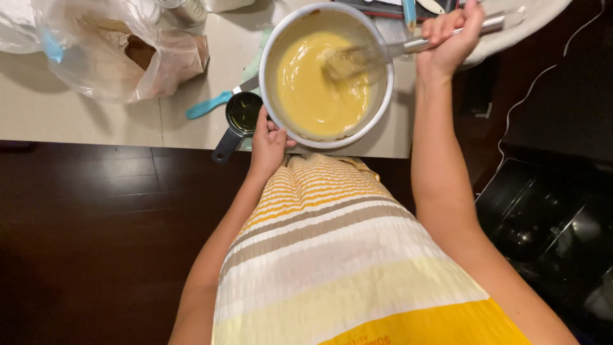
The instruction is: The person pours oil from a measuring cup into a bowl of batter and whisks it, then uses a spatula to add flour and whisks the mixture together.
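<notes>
**Stirring yellow batter in a white bowl**

The white bowl (327, 76) sits at the near edge of the pale tabletop (96, 121), about half full of smooth yellow batter (316, 89). The left hand (267, 142) is wrapped on the bowl's near rim, fingers closed against the outer wall, steadying it. The right hand (450, 38) is closed in a fist around the metal handle of a whisk (357, 59), whose head is sunk in the batter near the far side.

To do this well, it seems wise to keep the left hand firm, since the bowl is close to the tabletop edge and could tip toward the person. The whisk should sweep the wall and bottom, where unmixed batter tends to hide, with strokes low enough to avoid splashing.

Just left of the bowl stand 1 dark measuring cup (242, 115) holding oily liquid and 1 blue-handled tool (211, 105); a clear plastic bag (115, 51) lies farther left.
</notes>
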